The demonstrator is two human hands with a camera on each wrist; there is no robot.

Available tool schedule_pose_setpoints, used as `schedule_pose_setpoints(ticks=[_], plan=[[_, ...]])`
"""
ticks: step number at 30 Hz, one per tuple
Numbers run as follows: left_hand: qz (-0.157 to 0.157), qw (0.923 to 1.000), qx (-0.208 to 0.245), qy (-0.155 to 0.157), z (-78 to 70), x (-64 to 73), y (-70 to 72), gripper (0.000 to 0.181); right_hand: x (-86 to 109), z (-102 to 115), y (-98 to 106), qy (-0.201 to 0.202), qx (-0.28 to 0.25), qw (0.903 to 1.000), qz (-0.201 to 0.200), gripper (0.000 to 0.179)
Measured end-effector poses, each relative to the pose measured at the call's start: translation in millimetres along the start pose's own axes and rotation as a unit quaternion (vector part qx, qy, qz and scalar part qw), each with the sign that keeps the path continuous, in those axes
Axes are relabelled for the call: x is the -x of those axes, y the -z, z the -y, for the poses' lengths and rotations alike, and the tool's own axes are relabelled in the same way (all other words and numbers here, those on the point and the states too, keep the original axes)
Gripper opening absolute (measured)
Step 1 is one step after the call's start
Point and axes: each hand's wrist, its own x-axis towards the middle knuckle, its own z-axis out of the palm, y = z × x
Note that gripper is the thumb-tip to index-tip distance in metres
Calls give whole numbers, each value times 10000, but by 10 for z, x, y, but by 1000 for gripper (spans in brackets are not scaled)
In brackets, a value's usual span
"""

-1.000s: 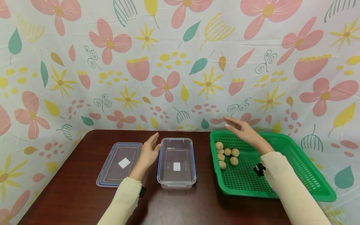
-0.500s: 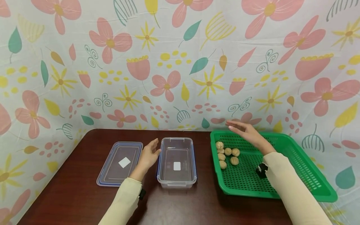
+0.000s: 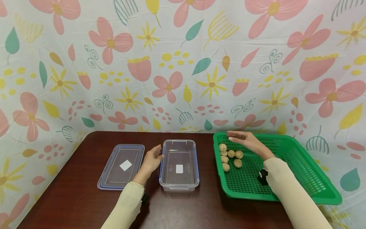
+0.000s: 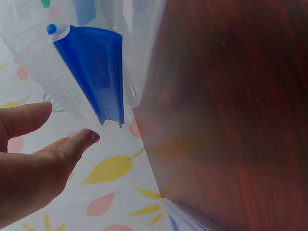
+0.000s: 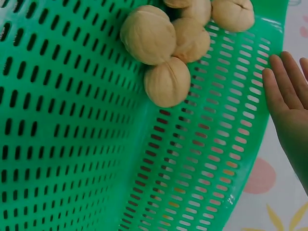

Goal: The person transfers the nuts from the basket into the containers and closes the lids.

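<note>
Walnuts (image 3: pixel 231 154): clustered along left edge of green basket (image 3: pixel 251 182), below fingers of right hand (image 3: pixel 251 142) and toward near edge. Right hand nearer; left hand (image 3: pixel 151 161) beside clear container (image 3: pixel 179 185). Both: fingers extended, holding nothing.

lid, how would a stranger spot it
Find the dark brown table, then the clear box on it. The lid lies flat left of the box. Unlike the box, it has no deep walls, and its white label is turned like a diamond.
</note>
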Motion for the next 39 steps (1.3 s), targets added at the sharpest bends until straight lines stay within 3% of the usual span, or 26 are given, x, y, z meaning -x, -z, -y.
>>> schedule_pose_setpoints(ticks=[9,16,22,27,39], plan=[[143,9999,47,58,28,34,-16,48,-40,-86,-103,-93,-34,9999,136,62],[212,9996,135,-120,57,29,-34,44,-60,-171,-177,-148,-116,9994,302,57],[208,9997,121,-57,64,23,-44,44,-63,-250,-229,-332,41,9992,198,53],[187,9998,117,-30,57,22,-36,45,-93,-268,-278,-243,311,9990,225,53],[246,9996,109,-32,78,23,-42,44,-122,-315,-304,-251,333,9990,135,51]])
